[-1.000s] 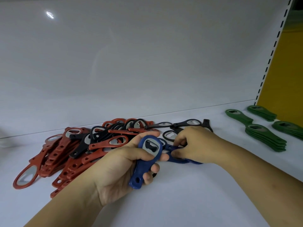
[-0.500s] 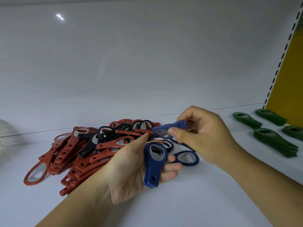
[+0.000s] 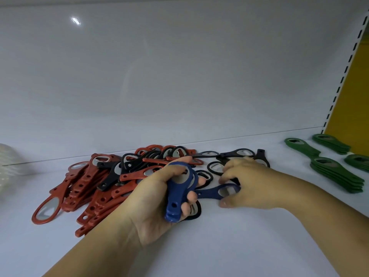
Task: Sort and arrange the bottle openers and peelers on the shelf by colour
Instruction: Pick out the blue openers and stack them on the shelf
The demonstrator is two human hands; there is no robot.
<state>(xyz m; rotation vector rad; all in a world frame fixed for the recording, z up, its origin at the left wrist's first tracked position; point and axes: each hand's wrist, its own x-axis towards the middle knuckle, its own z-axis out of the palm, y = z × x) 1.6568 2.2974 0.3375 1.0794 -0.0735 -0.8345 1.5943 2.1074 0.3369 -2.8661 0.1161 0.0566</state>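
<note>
One view only, head-worn and wide-angle, looking forward and down onto the white shelf (image 3: 219,248) from its open front. Close range: both forearms enter at the bottom edge; the left hand (image 3: 157,200), gripping blue openers (image 3: 177,196), sits at centre frame, the right hand (image 3: 253,186) just beside it, fingers (image 3: 223,203) blurred, curled about a single blue opener (image 3: 211,191). The back panel (image 3: 179,76) fills the upper half. Its seam with the shelf tilts up to the right. A slotted upright (image 3: 345,76) leans at the right edge; red pile (image 3: 83,188) left, green stacks (image 3: 337,174) right.
</note>
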